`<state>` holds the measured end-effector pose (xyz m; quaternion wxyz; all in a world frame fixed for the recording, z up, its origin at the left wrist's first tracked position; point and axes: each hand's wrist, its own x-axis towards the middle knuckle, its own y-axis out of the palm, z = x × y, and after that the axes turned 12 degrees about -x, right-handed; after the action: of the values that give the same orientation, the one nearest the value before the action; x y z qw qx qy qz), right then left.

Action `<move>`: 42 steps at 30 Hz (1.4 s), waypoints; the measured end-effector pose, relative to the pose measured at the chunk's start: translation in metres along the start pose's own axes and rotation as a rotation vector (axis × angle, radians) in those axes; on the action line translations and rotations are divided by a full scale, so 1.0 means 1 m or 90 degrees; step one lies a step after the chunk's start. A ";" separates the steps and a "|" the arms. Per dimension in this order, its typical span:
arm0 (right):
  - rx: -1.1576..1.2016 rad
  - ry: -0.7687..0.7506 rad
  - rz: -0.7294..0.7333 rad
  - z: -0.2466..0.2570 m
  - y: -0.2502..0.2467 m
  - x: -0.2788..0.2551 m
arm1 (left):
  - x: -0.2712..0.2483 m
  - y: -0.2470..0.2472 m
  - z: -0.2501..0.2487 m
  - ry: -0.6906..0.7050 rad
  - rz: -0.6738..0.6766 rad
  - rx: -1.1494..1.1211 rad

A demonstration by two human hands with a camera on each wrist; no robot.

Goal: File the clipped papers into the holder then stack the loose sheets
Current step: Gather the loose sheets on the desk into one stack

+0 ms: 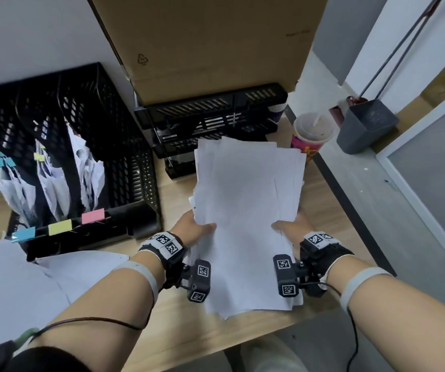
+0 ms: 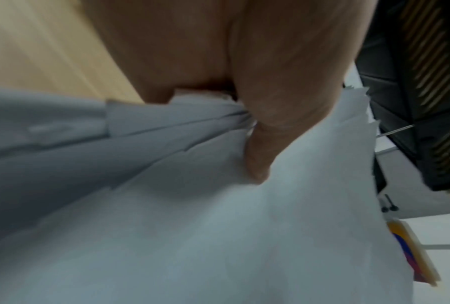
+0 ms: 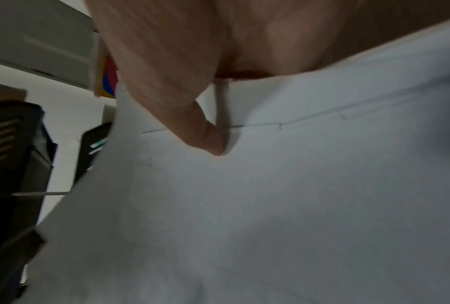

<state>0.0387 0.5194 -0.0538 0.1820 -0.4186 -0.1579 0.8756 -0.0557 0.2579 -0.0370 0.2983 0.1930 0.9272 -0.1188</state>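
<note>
Loose sheets (image 1: 248,200) between both hands' grip

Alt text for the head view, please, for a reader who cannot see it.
Both hands, left hand and right hand, grip an uneven stack of loose sheets by its sides above a wooden desk. At left, a black mesh holder contains clipped papers.

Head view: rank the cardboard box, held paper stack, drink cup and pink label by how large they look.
1. Cardboard box, though cut off by the frame.
2. Paper stack, held by left hand and right hand; being nearer the camera may enlarge it.
3. Drink cup.
4. Pink label.
</note>
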 end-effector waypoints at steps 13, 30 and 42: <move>0.167 -0.355 -0.125 0.126 -0.055 -0.082 | -0.067 -0.014 -0.117 0.413 -0.126 -0.151; 0.118 -0.263 -0.090 0.111 -0.041 -0.085 | -0.063 0.002 -0.116 0.403 -0.094 -0.360; 0.168 -0.301 -0.104 0.121 -0.044 -0.100 | -0.075 0.001 -0.135 0.448 -0.070 -0.279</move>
<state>0.0097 0.4979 0.1052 0.2629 -0.1614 -0.1140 0.9444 -0.0676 0.2826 0.1155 -0.0098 0.1041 0.9848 0.1389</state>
